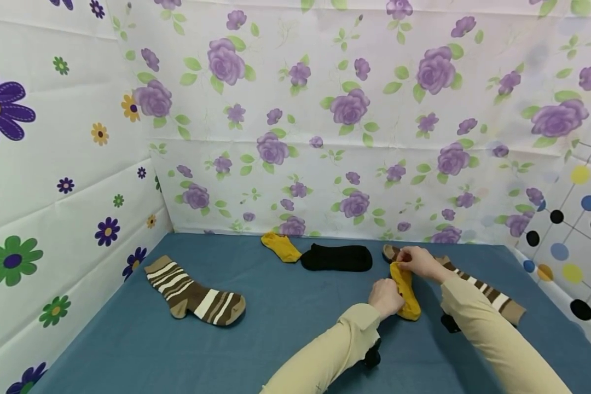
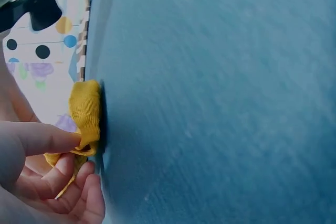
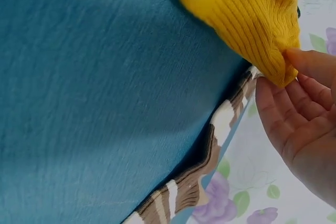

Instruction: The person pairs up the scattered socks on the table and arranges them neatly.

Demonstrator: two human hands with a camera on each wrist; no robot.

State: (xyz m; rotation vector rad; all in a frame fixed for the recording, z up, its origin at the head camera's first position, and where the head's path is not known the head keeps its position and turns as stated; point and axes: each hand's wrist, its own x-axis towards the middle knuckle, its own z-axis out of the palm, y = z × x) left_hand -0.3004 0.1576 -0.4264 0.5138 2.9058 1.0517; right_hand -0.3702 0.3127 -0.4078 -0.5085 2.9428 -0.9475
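Left hand (image 1: 386,298) and right hand (image 1: 420,264) pinch yellow sock (image 1: 407,295); right sleeve (image 1: 499,334) partly hides striped sock (image 1: 499,301); black sock (image 1: 337,258) nearby.

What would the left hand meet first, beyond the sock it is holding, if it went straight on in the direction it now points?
Past the ribbed yellow sock that it pinches, the left hand would probably meet the right hand; the head view leaves their exact depth unclear.

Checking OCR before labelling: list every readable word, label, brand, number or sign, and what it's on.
No readable text in any view.
Held yellow sock, black sock: no lettering visible.
Left sleeve: small dark mark, too small to read.
Flowered cloth: printed flowers, no letters seen.
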